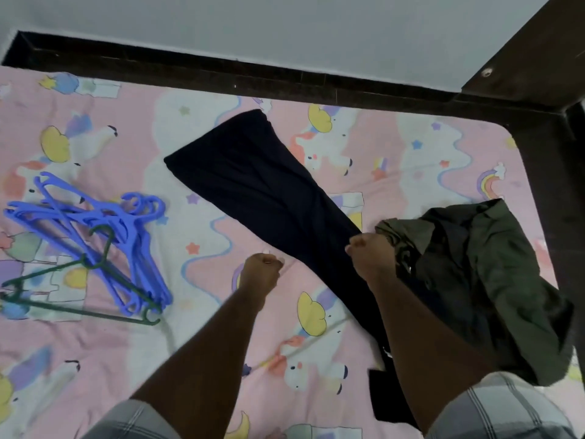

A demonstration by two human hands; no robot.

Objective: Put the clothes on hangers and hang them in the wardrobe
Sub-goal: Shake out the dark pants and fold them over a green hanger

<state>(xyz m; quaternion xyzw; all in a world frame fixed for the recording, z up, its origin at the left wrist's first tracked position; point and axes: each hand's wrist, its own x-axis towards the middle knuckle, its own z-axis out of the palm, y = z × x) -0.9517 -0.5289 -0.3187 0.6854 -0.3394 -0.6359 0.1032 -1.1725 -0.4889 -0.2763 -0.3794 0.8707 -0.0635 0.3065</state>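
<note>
head view is showing the dark trousers [253,185] lying diagonally across the bed [411,153], long axis running far-left to near-right. the right hand [372,253], fingers curled, is touching their edge; the left hand [261,269], fisted on nothing visible, is sitting just beside, nearer the hangers [95,236].

Soft, even indoor light — blurred, curved edges

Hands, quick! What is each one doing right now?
Left hand: curled at the edge of the long black folded garment; cannot tell whether it pinches it.
Right hand: curled at the same garment; grip unclear too.
</note>
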